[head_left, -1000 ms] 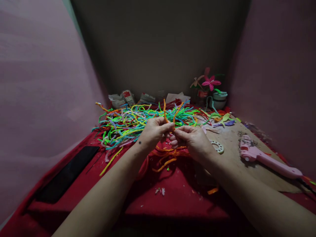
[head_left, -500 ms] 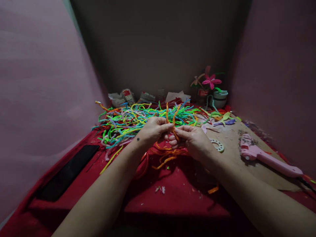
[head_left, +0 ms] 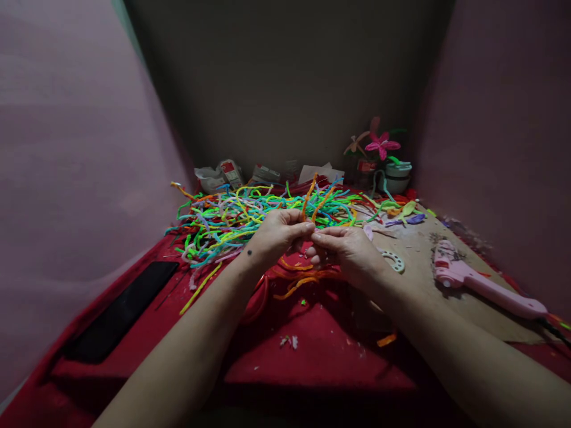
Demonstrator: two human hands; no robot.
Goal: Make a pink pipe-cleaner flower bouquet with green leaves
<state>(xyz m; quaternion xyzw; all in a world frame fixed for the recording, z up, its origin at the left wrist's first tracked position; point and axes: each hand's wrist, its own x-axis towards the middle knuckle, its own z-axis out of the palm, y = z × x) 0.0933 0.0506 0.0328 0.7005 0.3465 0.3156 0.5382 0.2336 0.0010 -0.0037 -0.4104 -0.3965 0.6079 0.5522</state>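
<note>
An orange pipe cleaner (head_left: 318, 207) is pinched between my two hands, its two ends standing up in a V. My left hand (head_left: 285, 230) grips it with thumb and fingers closed. Its lower part is hidden by my right hand (head_left: 341, 245), whose thumb and forefinger are also pressed together on it. Below my hands, more orange pipe cleaner pieces (head_left: 298, 286) lie on the red cloth (head_left: 321, 345). Behind my hands spreads a tangled heap of colourful pipe cleaners (head_left: 232, 223).
A black phone (head_left: 125, 312) lies at the left. On a board (head_left: 414, 297) at the right rest a pink hot-tool (head_left: 486, 282) with a cord and a pale ring with holes (head_left: 392, 261). Pipe cleaner flowers (head_left: 382, 145) stand in a pot (head_left: 398, 177) at the back. Red-handled scissors (head_left: 259, 303) lie partly hidden.
The upright ends of the orange pipe cleaner have tilted right and reach slightly higher. Its lower end no longer shows below my fingers. My hands have barely moved.
</note>
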